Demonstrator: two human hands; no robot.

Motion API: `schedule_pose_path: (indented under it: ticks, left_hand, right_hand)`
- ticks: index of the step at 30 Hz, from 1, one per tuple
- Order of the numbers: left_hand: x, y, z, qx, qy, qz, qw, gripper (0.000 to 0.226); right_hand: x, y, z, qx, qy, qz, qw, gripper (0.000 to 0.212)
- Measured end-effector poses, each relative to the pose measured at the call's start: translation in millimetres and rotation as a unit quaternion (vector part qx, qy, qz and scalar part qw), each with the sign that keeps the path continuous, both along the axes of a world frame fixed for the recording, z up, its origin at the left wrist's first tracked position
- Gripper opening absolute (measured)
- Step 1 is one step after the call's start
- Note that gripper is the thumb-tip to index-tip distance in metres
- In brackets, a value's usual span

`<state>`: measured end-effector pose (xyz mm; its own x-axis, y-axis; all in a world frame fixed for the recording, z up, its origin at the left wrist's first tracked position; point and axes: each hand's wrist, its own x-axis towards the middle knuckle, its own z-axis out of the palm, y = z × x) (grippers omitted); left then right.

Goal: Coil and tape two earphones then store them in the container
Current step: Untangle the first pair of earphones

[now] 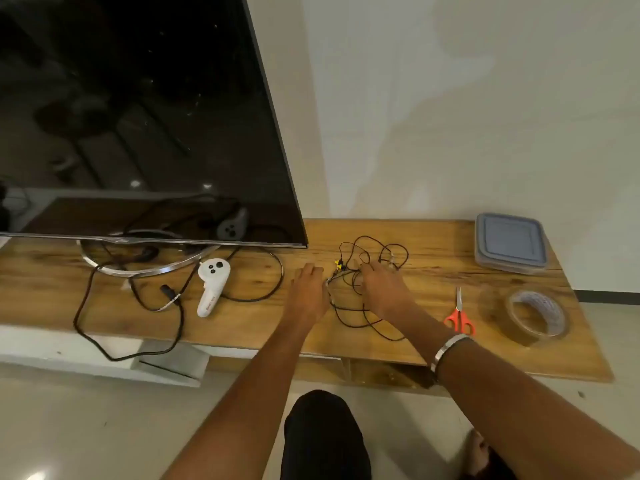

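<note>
A tangle of thin black earphone cables (372, 258) lies in loose loops on the wooden table (433, 251), with a small yellow part near its middle. My left hand (308, 289) rests on the table just left of the tangle, fingers slightly apart, touching the wires at its edge. My right hand (382, 289) lies on top of the tangle, fingers reaching into the loops; whether it grips a wire is hidden. A grey lidded container (509, 242) stands shut at the back right. A roll of clear tape (535, 315) and orange-handled scissors (460, 313) lie to the right.
A large dark TV screen (138, 116) on a ring stand fills the left. A white handheld controller (211, 285) and thick black power cables (131, 313) lie under it. The table's front edge is close to my knees; tiled floor lies below.
</note>
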<state>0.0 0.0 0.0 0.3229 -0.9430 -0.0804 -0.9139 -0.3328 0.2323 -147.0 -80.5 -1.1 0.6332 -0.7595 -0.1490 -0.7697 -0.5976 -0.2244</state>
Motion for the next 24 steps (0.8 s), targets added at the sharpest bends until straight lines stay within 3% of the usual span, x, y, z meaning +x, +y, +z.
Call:
schedule_pose_path:
  ticks: [14,18,24]
  left_hand:
    - [3.0,-16.0,-36.8,-0.052,0.087,0.068,0.993,0.026]
    - [3.6,-28.3,-38.8,-0.052,0.092,0.090,0.990,0.027]
    - [-2.3,-37.9,-39.7,-0.042,0.167,0.137,0.976,0.017]
  right_hand:
    - [9.9,-24.4,-37.3,-0.040,-0.019,0.001,0.999,0.039]
    - [19.5,-23.8,-40.0,-0.020,-0.027,0.012,0.999,0.035]
    - [23.3,-22.5,-44.9,0.006,-0.051,0.028,0.998,0.029]
